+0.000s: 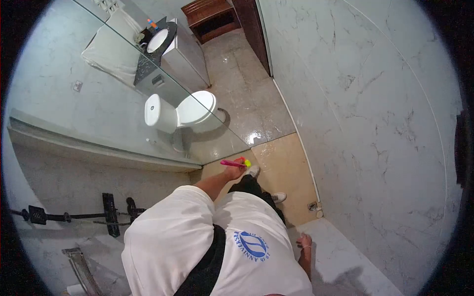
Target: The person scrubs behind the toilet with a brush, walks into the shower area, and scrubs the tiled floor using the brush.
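Note:
My left hand (236,169) is closed around the handle of a small pink tool (232,163) with a bright yellow-green end (248,163). Its exact kind is too small to make out. The hand hangs low in front of me, just above one of my white shoes (253,171). On the other side, my right hand (304,240) is beside my body, over the pale marbled surface. Its fingers are loosely bent and apart, and nothing shows in them.
Ahead, a glass panel (118,74) stands before a white toilet (197,107) and a dark-topped washbasin cabinet (185,64). A marbled wall (365,108) rises on the right, with a floor drain (312,206) near its foot. Black shower fittings (109,214) are at left. The tiles look wet.

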